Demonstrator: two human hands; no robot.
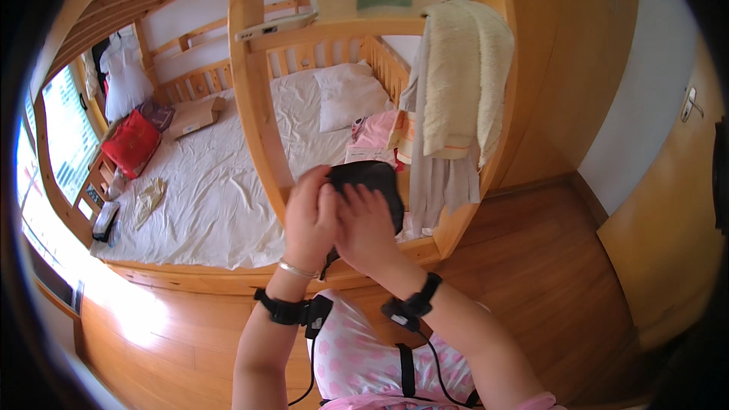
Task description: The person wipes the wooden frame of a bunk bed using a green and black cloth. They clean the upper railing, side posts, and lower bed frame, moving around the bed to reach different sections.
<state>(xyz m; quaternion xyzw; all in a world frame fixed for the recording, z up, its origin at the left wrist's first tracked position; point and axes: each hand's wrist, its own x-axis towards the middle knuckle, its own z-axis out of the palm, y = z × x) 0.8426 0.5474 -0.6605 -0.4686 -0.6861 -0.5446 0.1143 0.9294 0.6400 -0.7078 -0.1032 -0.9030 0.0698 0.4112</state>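
Observation:
In front of me, at the edge of the bunk bed, I hold up a soft black item (373, 173). It may be a pouch or folded cloth; I cannot tell which. My left hand (304, 219) grips its left side, the thumb on the near face. Across that face lies my right hand (367, 228), palm towards it, with blurred, slightly spread fingers. A short dark end hangs below the hands. Both wrists wear black straps with small boxes and cables, and a silver bangle (296, 269) circles the left one.
A wooden ladder frame (250, 97) rises close beyond my hands. On it are a cream towel (455, 74), grey cloth (435, 182) and a pale phone-like device (279, 27). The mattress (211, 199) bears a white pillow (350, 94), red bag (132, 142) and cardboard box (193, 117). A door (672, 216) stands right.

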